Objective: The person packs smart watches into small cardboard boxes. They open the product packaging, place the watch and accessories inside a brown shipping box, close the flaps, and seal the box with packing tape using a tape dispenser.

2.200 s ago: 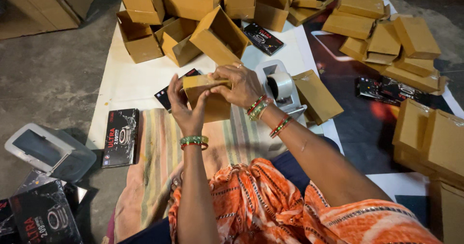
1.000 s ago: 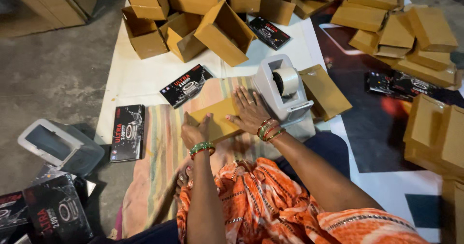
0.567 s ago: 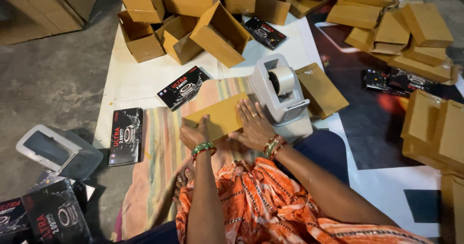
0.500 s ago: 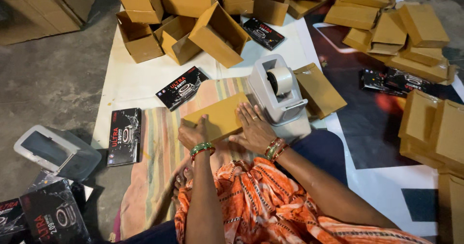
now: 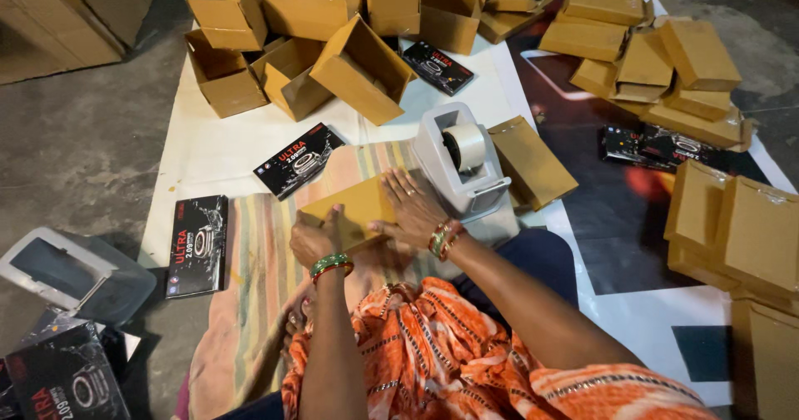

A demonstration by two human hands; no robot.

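- Our left hand [image 5: 315, 238] grips the near left edge of the flat brown cardboard box [image 5: 354, 209], fingers curled over it.
- Our right hand [image 5: 414, 208] lies open, palm flat on the box's right end, pressing rather than clasping.
- The box rests on the striped cloth [image 5: 250, 278], just beside the grey tape dispenser [image 5: 456, 164].
- A black printed carton [image 5: 298, 159] lies near, beyond the box.
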